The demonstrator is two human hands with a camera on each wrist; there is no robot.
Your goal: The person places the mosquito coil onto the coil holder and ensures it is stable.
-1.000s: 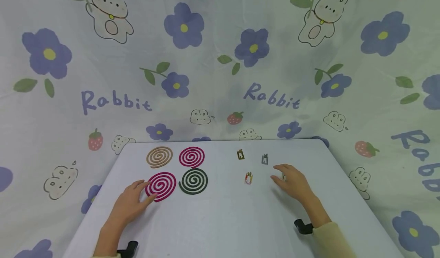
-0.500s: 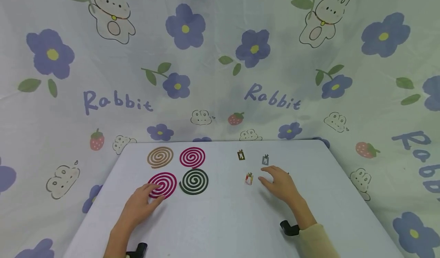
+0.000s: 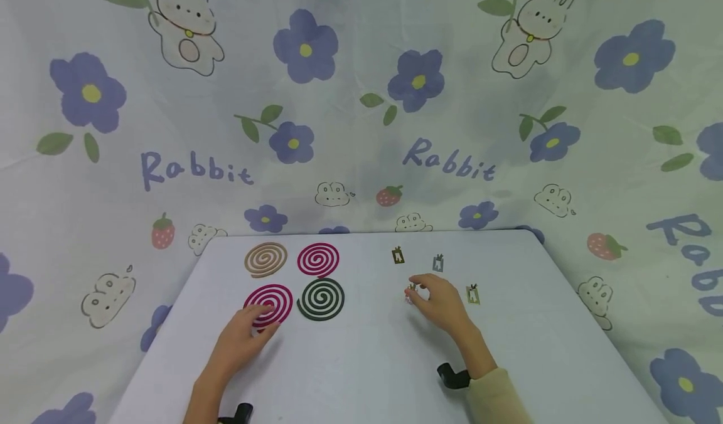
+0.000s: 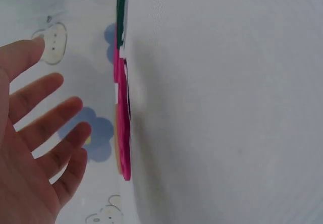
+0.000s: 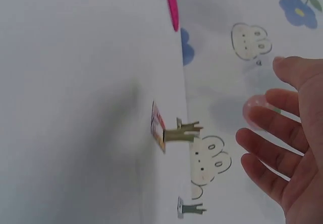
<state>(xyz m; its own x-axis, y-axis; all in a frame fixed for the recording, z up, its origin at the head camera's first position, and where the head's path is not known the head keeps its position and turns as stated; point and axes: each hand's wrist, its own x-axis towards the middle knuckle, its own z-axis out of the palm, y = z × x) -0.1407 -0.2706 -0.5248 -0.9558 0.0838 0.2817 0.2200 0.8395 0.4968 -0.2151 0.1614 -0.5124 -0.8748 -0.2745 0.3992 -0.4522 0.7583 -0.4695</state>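
- Your left hand (image 3: 240, 342): fingers apart, gripping nothing, over the near magenta mosquito coil (image 3: 278, 295) toward the table's (image 3: 361, 374) left edge.
- Your right hand (image 3: 443, 302): thumb and fingers apart over the printed coil stand (image 5: 158, 127), right of table centre; right wrist view shows a gap.
- Looks sorted by kind, probably one set per hand: tan coil (image 3: 266, 259), far magenta coil (image 3: 319, 260), green coil (image 3: 321, 298) on the left half; bronze stand (image 3: 398, 256), silver stand (image 3: 438, 263) near the back edge, pale gold stand (image 3: 472, 294) toward the right edge.
- Printed stand sits plate-down, prongs up; presumably for stability.
- Hard to read: your fingers mostly hide the printed stand in head view; left wrist view has the coils edge-on, overlapping; table's front edge is cut off.
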